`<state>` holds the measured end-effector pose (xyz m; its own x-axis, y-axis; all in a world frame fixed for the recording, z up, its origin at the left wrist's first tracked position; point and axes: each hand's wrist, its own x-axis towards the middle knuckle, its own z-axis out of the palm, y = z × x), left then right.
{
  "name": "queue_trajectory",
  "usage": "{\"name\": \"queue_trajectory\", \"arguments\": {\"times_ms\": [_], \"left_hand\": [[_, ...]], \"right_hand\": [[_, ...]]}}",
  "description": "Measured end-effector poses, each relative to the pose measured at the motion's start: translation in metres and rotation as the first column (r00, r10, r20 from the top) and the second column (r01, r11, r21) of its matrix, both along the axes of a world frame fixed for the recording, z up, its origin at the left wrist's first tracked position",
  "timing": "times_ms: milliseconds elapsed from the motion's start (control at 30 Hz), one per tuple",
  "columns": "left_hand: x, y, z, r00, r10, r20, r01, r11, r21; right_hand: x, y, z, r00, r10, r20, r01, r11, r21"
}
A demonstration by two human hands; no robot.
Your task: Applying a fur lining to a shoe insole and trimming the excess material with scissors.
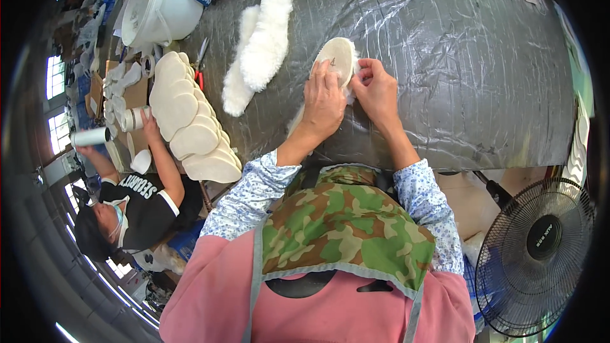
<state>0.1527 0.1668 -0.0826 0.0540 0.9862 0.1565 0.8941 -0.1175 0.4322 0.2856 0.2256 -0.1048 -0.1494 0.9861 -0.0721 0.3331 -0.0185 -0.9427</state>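
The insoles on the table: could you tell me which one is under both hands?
The single insole with its smooth beige side up, pressed by both hands; the fluffy pair and the stack lie untouched to its left.

A single head-worn fisheye view looks steeply down from above the person, close over the grey plastic-covered worktable (445, 57); straight edges bow toward the dark circular rim

Two fluffy white insoles (260, 44) are lying just left of the grip on the plastic-covered worktop (457, 57). Further left, a stack of beige insoles (190, 121) is leaning beside scissors (200, 63) and a white bucket (155, 9). A black fan (534, 254) is standing lower right.
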Motion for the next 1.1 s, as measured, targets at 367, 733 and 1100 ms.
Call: {"name": "queue_trajectory", "arguments": {"times_ms": [367,733,1100], "left_hand": [[0.002,0.009,0.003,0.996,0.021,-0.084,-0.019,1.000,0.017],[-0.002,0.007,0.005,1.000,0.003,0.001,-0.003,1.000,-0.001],[-0.002,0.007,0.008,0.999,0.026,-0.024,-0.026,0.999,-0.023]], "right_hand": [[0.006,0.013,-0.003,0.999,0.011,-0.053,-0.015,0.997,-0.076],[-0.006,0.026,-0.004,0.998,0.010,0.065,-0.021,0.987,0.161],[-0.005,0.034,0.001,0.983,-0.001,-0.185,-0.036,0.979,-0.201]]}}
